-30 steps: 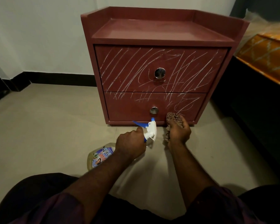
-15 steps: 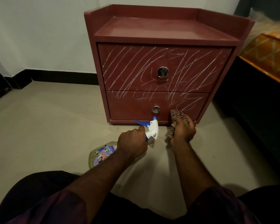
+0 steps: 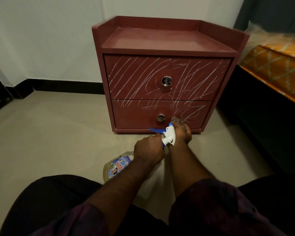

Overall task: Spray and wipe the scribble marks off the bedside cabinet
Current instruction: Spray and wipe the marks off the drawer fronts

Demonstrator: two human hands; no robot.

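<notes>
Low centre of the frame: left hand (image 3: 148,149) wrapped round the neck of a spray bottle (image 3: 169,137), fingers curled tight. White trigger head poking out above the knuckles, blue nozzle tip toward the cabinet, blue lever sticking out to the left. Clear bottle body with a printed label hanging down-left behind the wrist, low over the floor (image 3: 49,133); touching it or not, impossible to tell.

Just to the right, right hand (image 3: 182,134) bunched round a brown patterned cloth (image 3: 177,120). Cloth sticking out past the fingertips, up against the lower drawer (image 3: 134,116), right of its round metal knob (image 3: 161,117). Trigger head crossing in front of the right hand and hiding its thumb side.

Beyond, in the middle of the frame: red-brown bedside cabinet (image 3: 169,43) standing on the floor before a pale wall (image 3: 41,40), with a raised rim round the back and sides of its top. White scribble marks (image 3: 191,79) slashed all over the upper drawer (image 3: 126,86), and more across the top band and right part of the lower drawer.

Right edge: bed (image 3: 276,68) with an orange patterned cover, dark side below, close beside the cabinet. Black skirting (image 3: 66,86) along the foot of the wall at left. Bottom edge: dark-clothed legs (image 3: 49,201) and a purplish sleeve (image 3: 211,201).
</notes>
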